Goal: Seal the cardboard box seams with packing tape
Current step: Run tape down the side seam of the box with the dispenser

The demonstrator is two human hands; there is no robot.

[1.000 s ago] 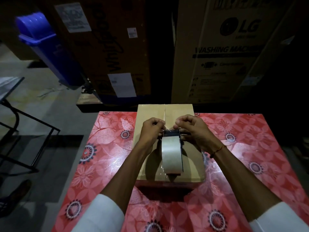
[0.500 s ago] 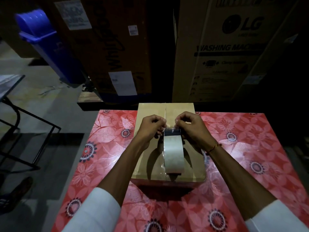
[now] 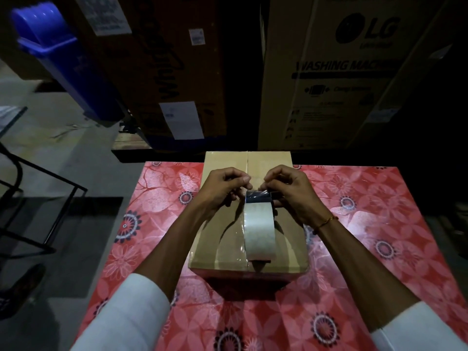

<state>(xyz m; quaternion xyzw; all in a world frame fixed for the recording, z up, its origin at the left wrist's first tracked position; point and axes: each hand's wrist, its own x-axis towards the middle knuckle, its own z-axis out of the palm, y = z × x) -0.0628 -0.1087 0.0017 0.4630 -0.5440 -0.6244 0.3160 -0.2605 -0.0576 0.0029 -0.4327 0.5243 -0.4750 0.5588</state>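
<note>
A closed brown cardboard box (image 3: 220, 239) stands on the red flowered table (image 3: 367, 224), its centre seam running away from me. A roll of clear packing tape (image 3: 258, 230) stands on edge on the box top, over the seam. My left hand (image 3: 222, 190) pinches the loose end of the tape just above the roll's far side. My right hand (image 3: 291, 192) grips the roll's far side and pinches the same tape end from the right. Tape shines along the near part of the seam.
Large appliance cartons (image 3: 336, 72) stand close behind the table. A blue plastic bin (image 3: 63, 62) leans at the far left. A black metal frame (image 3: 38, 188) stands on the grey floor to the left. A dark shoe (image 3: 22, 285) shows at the lower left.
Both hands have lifted slightly away from the roll's far side, drawing out a short length of clear tape between the fingertips. The roll and the box stay where they were.
</note>
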